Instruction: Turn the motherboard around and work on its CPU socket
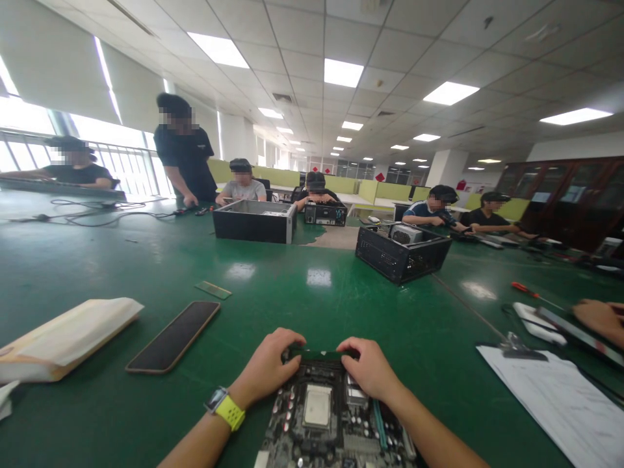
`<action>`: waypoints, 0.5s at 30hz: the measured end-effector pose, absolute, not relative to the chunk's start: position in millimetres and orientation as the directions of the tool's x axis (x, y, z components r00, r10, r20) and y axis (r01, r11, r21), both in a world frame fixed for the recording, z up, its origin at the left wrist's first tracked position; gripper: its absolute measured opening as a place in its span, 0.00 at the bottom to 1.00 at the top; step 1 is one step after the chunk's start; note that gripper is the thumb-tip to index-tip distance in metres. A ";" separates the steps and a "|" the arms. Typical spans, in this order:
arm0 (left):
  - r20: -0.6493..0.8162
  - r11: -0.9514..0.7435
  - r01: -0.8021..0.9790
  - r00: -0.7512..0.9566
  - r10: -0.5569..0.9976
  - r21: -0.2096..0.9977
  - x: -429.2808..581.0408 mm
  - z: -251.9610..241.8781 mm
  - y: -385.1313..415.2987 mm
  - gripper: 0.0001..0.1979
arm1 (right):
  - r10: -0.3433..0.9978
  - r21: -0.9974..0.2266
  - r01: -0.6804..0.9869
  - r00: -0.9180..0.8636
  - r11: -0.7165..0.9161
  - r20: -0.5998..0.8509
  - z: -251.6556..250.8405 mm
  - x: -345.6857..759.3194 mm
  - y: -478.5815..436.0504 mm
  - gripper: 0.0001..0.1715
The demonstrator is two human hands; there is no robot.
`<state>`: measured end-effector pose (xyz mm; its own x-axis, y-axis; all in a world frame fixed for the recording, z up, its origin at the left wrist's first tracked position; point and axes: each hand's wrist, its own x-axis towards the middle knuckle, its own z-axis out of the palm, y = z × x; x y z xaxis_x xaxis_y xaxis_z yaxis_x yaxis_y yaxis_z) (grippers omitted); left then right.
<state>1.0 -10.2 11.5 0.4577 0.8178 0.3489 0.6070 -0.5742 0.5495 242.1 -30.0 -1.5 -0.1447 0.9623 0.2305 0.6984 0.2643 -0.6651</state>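
A motherboard (341, 422) lies on the green table in front of me, with a square pale metal processor (318, 405) near its middle. Along its far edge runs a thin green memory module (319, 355), seen nearly edge-on. My left hand (273, 364), with a watch on a yellow-green strap (228, 411), has its thumb and fingers closed on the module's left end. At the right end, my right hand (370, 367) pinches it the same way. Whether the module is seated in a slot cannot be made out.
A phone (175, 338), a paper packet (73, 335) and a small thin strip (213, 289) lie left. A clipboard (560, 396), a screwdriver (536, 292) and another person's hand (599, 318) are right. Open computer cases (256, 224) (402, 253) stand ahead; several people sit beyond.
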 end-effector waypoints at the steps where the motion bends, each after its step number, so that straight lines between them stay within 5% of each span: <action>1: 0.340 -0.568 0.618 0.456 0.822 0.544 1.0 11.9 -10.0 0.11 | 0.959 -0.666 0.693 -0.159 0.277 0.234 -1.4 240.2 -30.8 0.13; 15: 0.331 -0.541 0.595 0.431 0.839 0.595 -5.1 13.3 -6.2 0.10 | 0.943 -0.676 0.660 -0.186 0.328 0.275 3.8 238.1 -34.4 0.09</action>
<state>-5.1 -6.2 13.3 0.4315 0.8391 0.3312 0.5952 -0.5407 0.5945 238.1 -34.4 3.8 -0.1864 0.9431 0.2752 0.6598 0.3277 -0.6762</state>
